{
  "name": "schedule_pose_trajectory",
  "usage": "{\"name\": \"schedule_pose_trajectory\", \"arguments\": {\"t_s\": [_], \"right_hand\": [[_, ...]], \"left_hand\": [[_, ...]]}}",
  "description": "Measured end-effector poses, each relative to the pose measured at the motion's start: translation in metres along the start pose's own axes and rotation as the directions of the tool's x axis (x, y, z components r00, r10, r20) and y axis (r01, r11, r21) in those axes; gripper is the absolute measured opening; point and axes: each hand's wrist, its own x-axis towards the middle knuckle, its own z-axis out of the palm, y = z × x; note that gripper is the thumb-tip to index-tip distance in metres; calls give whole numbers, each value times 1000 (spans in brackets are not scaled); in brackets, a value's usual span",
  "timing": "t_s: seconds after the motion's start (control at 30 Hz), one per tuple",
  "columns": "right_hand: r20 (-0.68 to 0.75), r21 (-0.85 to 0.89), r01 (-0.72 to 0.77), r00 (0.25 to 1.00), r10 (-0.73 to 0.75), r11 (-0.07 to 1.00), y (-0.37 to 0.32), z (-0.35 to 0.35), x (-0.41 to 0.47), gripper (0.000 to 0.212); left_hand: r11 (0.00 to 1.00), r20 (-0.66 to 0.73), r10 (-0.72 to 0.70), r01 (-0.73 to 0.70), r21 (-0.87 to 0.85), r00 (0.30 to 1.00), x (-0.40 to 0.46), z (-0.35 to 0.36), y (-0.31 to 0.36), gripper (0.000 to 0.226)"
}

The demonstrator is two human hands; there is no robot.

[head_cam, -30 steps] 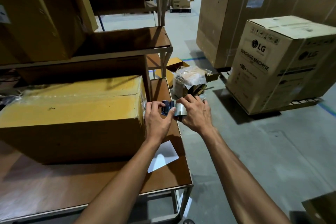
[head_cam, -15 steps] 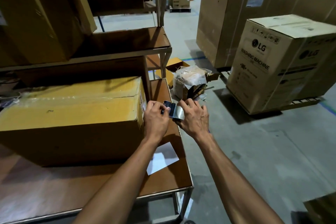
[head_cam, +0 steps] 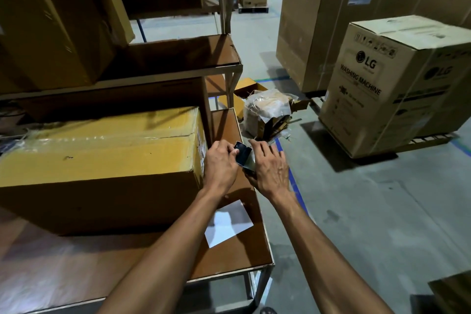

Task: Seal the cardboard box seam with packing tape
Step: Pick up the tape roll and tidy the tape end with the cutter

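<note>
A yellow-brown cardboard box (head_cam: 102, 160) lies on the wooden table (head_cam: 229, 255), with clear tape glinting along its top seam and over its right end. Just off that right end, my left hand (head_cam: 219, 166) pinches a dark tape dispenser (head_cam: 243, 154) with thumb and fingers. My right hand (head_cam: 270, 168) is against the dispenser's right side with fingers spread; its hold is partly hidden. A shiny strip of tape shows between the two hands.
A white paper sheet (head_cam: 228, 223) lies on the table near its right edge. Shelves with large boxes (head_cam: 58, 20) stand behind. On the floor to the right are torn packaging (head_cam: 270, 112) and an LG washing machine box (head_cam: 397, 84) on a pallet.
Both hands have stayed at the box's right end. The dispenser has tilted up between them, and my right hand's fingers have spread out from a closed grip.
</note>
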Motion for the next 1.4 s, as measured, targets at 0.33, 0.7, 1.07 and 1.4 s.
{"name": "schedule_pose_trajectory", "arguments": {"t_s": [0.33,0.7,1.07,1.4], "right_hand": [[79,-58,-18,997,23,998,-11,-9,13,83],[3,-15,5,1000,-5,1000,6,-5,3,95],[69,-23,12,998,-11,1000,6,-6,-7,101],[22,15,-45,999,45,999,2,-4,-14,90]], "left_hand": [[998,56,-33,36,-48,998,13,1,0,12],[917,240,-145,222,-332,960,17,1,-2,10],[899,246,-120,210,-385,962,4,3,-7,16],[696,404,-133,375,-612,905,-1,-4,-16,9]]}}
